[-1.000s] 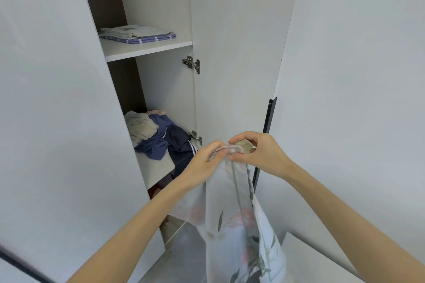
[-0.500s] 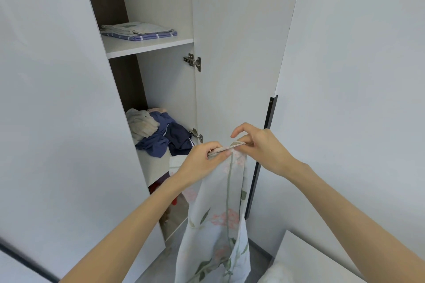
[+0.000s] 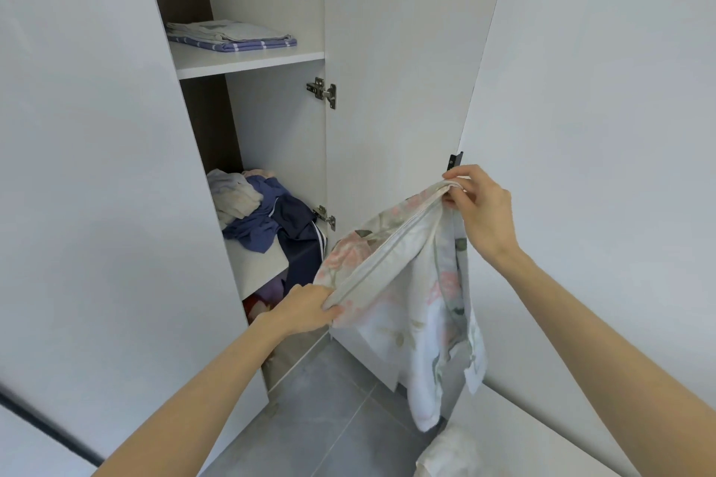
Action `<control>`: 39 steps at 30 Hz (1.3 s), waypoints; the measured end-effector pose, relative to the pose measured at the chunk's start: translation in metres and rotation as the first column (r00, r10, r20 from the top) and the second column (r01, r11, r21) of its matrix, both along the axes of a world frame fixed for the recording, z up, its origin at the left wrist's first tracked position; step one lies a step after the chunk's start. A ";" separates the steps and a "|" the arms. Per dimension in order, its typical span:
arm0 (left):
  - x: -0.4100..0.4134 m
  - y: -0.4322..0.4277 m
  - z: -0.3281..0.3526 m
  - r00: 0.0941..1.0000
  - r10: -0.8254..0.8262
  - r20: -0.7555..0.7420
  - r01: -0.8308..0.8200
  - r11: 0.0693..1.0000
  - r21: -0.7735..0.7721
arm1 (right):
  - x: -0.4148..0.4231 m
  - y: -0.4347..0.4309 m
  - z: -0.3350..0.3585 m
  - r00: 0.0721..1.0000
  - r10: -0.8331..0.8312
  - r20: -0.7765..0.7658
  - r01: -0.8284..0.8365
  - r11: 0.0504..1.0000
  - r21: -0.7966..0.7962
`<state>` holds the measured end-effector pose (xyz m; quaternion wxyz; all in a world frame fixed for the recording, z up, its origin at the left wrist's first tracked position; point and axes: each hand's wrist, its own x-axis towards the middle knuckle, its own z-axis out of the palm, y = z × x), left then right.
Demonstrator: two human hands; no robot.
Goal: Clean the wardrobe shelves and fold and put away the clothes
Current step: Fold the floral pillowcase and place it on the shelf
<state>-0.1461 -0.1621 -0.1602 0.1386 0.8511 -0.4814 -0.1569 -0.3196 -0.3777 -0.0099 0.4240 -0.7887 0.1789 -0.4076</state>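
holding floral cloth [image 3: 407, 283] up in front of the open wardrobe, both hands on its piped top edge. gripping the low end with left hand [image 3: 306, 308] at 7 o'clock, fingers curled round the edge, bare forearm reaching in from the lower left corner. pinching the high end with right hand [image 3: 480, 209] at 3 o'clock, thumb and fingertips closed on the corner, wrist bent, forearm running down to 5 o'clock. piped edge taut on a slant from 7 up to 3 o'clock. rest of cloth hanging free below right hand, bottom tip just above a white bundle [image 3: 445, 453] at 5 o'clock. hanging in front of open door [image 3: 387, 89], can't tell if touching. dark handle [image 3: 454, 160] just above right hand. folded stack [image 3: 232, 37] on upper shelf [image 3: 248, 60] at 11 o'clock, bare strip along the shelf's front edge. messy pile [image 3: 267, 213] on lower shelf [image 3: 255, 267] at 9 o'clock, dark blue piece spilling over the front edge, bare patch beside it. grey floor [image 3: 329, 418] open between the arms at 6 o'clock.
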 end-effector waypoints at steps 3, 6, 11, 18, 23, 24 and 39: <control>0.001 0.006 -0.013 0.987 0.030 0.160 -0.051 0.990 0.128 | -0.011 -0.011 -0.008 0.991 -0.069 0.115 0.055 0.990 0.128; 0.012 0.011 -0.017 0.941 0.072 0.330 -0.126 0.982 0.143 | -0.025 -0.024 -0.018 0.985 -0.139 0.107 0.122 0.981 0.153; 0.029 -0.003 0.021 0.788 0.268 0.554 -0.214 0.963 -0.162 | -0.052 -0.045 -0.044 0.938 -0.348 -0.014 0.346 0.929 0.127; 0.032 -0.037 0.093 0.534 0.443 0.720 0.260 0.724 -0.639 | -0.101 -0.065 -0.062 0.830 -0.552 -0.076 0.548 0.785 0.290; 0.025 -0.052 0.113 0.543 0.406 0.736 0.280 0.739 -0.614 | -0.132 -0.056 -0.068 0.857 -0.466 -0.221 0.516 0.777 0.360; 0.023 -0.054 0.113 0.548 0.407 0.731 0.278 0.736 -0.618 | -0.135 -0.050 -0.069 0.838 -0.522 -0.160 0.544 0.770 0.335; -0.032 -0.104 0.101 0.752 0.116 0.649 0.380 0.727 -0.571 | -0.205 -0.002 -0.100 0.539 -0.842 -0.018 0.817 0.518 0.253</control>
